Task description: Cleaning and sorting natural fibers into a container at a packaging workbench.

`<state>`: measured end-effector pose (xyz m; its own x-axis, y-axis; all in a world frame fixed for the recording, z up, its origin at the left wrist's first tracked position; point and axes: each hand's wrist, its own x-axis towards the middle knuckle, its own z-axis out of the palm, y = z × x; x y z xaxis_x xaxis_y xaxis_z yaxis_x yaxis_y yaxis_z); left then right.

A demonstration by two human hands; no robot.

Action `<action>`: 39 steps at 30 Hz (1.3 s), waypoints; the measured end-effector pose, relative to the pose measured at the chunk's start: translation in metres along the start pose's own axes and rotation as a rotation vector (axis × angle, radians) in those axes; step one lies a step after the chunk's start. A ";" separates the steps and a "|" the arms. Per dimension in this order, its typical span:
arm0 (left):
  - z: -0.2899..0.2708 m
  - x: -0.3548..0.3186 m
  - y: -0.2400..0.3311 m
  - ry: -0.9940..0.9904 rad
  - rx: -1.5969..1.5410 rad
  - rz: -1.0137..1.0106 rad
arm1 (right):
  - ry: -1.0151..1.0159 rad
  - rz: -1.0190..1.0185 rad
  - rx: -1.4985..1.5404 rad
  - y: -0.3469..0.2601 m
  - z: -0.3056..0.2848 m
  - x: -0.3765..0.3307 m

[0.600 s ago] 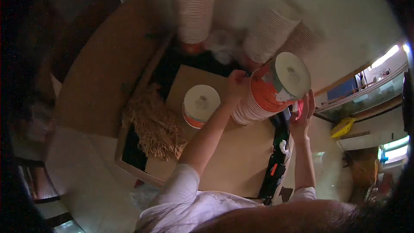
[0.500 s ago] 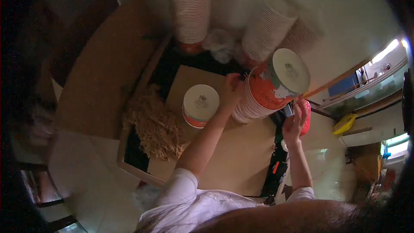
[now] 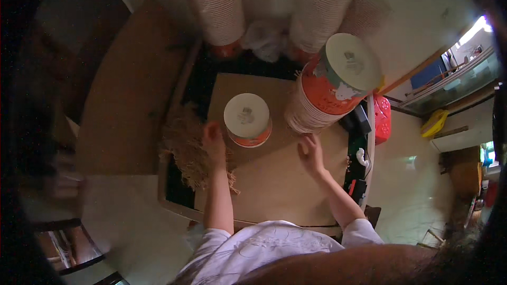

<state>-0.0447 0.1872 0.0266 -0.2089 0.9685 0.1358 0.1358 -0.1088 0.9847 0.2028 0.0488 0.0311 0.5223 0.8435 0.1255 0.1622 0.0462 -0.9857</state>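
Note:
An upside-down paper bucket (image 3: 246, 116) with a pale base and an orange band stands on the cardboard. My left hand (image 3: 214, 145) is just left of it, over the edge of a heap of tan, crinkled strands (image 3: 185, 148); motion smears its fingers, and I cannot tell whether they touch anything. Right of the bucket leans a tall stack of nested, upside-down paper buckets (image 3: 322, 95), orange and green on the topmost. Below the rims of that stack my right hand (image 3: 311, 154) is open, thumb apart from the fingers, with nothing in it.
More tall stacks of white-rimmed buckets (image 3: 219, 10) (image 3: 322, 10) rise along the back wall, with crumpled clear plastic (image 3: 262, 41) between them. A brown cardboard sheet (image 3: 274, 190) covers the table. A red plastic container (image 3: 382, 119) and a small black box (image 3: 360, 119) sit at the right edge.
My left hand has moved from the tall stack leftward to beside the strands. My right hand has come down and left from the stack's right side. The view has shifted slightly.

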 end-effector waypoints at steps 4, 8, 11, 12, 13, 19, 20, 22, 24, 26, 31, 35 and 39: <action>-0.007 0.038 -0.110 -0.207 0.678 -0.045 | 0.038 0.397 0.577 0.121 0.068 0.015; 0.014 0.046 -0.139 -0.153 0.309 -0.066 | -0.138 0.474 0.738 0.181 0.075 0.025; 0.013 0.055 -0.138 -0.269 0.463 -0.155 | -0.113 0.591 0.633 0.186 0.088 0.031; 0.013 0.057 -0.137 -0.270 0.446 -0.100 | -0.025 0.653 0.845 0.185 0.091 0.035; 0.025 0.057 -0.142 -0.291 0.435 -0.103 | 0.090 0.705 1.050 0.189 0.084 0.039; 0.005 0.059 -0.116 -0.403 0.149 -0.149 | -0.055 0.633 0.541 0.138 0.093 0.034; 0.014 0.055 -0.112 -0.377 0.360 -0.187 | -0.050 0.631 0.540 0.133 0.090 0.038; 0.021 0.052 -0.115 -0.345 0.573 -0.222 | -0.014 0.674 0.365 0.123 0.086 0.042; 0.003 0.051 -0.143 -0.271 0.967 -0.127 | -0.075 0.656 0.352 0.099 0.097 0.038; 0.007 0.051 -0.147 -0.352 0.857 -0.116 | -0.086 0.633 0.315 0.093 0.089 0.038; 0.037 0.045 -0.174 -0.305 0.637 -0.061 | -0.007 0.463 0.783 0.117 0.071 0.052; 0.035 0.041 -0.169 -0.383 0.358 -0.035 | 0.163 0.604 0.852 0.104 0.072 0.052; 0.025 0.040 -0.147 -0.340 0.778 0.000 | 0.159 0.589 0.862 0.082 0.080 0.046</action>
<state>-0.0486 0.2479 -0.1158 0.0765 0.9967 -0.0264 0.7895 -0.0444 0.6122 0.1727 0.1343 -0.0527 0.4389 0.7796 -0.4467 -0.7697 0.0698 -0.6346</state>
